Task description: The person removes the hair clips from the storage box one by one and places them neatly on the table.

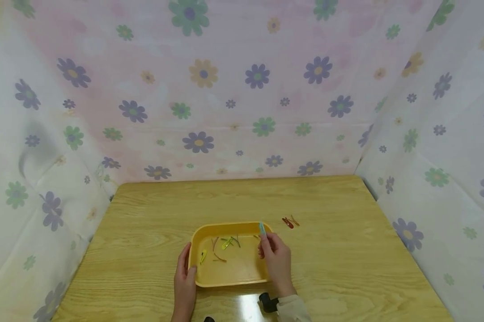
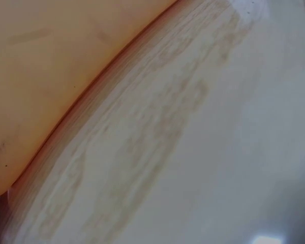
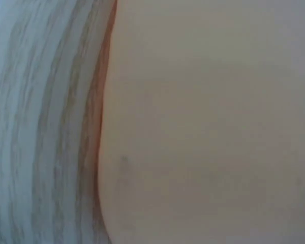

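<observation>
A yellow plastic tray [image 1: 242, 269] sits on the table with several hair clips and bobby pins inside. My left hand [image 1: 184, 277] grips its left side, thumb at the rim and fingers along the outer wall. Above the tray's right end, my right hand [image 1: 278, 259] pinches a light blue hair clip [image 1: 262, 227] that points upward. Green hair clips [image 1: 227, 243] and a yellow-green clip [image 1: 203, 256] lie in the tray beside thin bobby pins [image 1: 220, 258]. Both wrist views show mostly the tray's outer wall [image 2: 56, 61] [image 3: 203, 122]; neither shows fingers.
On the wooden table [image 1: 338, 259], beyond the tray's right corner, lie a red hair clip [image 1: 288, 223] and a brownish pin [image 1: 295, 220]. A black wrist-worn device [image 1: 268, 302] is below the right hand. Flower-patterned cloth [image 1: 234, 89] encloses the back and sides.
</observation>
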The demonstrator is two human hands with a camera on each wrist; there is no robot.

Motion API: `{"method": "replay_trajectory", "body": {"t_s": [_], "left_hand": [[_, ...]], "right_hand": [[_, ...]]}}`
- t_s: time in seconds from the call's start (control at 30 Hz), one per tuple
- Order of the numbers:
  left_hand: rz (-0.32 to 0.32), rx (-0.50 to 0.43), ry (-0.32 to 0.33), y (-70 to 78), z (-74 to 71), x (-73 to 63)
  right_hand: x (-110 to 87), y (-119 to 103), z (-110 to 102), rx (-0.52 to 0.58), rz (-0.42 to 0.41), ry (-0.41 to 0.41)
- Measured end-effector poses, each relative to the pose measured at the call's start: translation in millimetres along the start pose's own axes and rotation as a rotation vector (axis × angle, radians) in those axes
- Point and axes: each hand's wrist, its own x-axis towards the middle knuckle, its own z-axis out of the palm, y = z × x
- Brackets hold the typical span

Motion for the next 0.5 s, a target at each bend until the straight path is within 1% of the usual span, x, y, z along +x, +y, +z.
{"method": "replay_trajectory", "body": {"t_s": [0.2,0.3,0.4,0.5], "left_hand": [[0.001,-0.001,-0.009,-3.2,0.8,-0.2],[0.004,0.002,-0.006,-2.9,0.8,-0.2],[0.016,-0.001,-0.001,-2.4,0.5,-0.1],[0.015,-0.007,0.001,-2.1,0.1,0.1]], "right_hand": [[0.5,13.2,-6.1,0.033,0.025,0.027],[2.9,25.1,-11.2,0.04,0.068,0.061],[5.3,37.1,-16.7,0.063,0.134,0.107],[6.5,42.8,-21.9,0.084,0.175,0.142]]}}
